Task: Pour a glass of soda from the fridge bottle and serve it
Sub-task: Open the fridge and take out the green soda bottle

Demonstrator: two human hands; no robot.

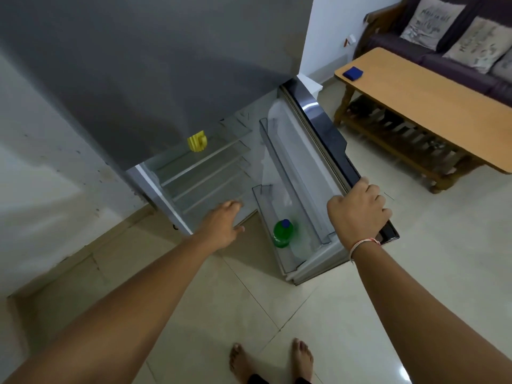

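A green soda bottle with a blue cap stands in the lowest rack of the open fridge door. My right hand grips the outer edge of that door, to the right of the bottle. My left hand hangs in front of the open fridge compartment, left of the bottle, fingers apart and holding nothing. No glass is in view.
A yellow object sits on a glass shelf inside the fridge. A wooden table with a small blue item stands at the right, a sofa with cushions behind it. My bare feet are on the tiled floor.
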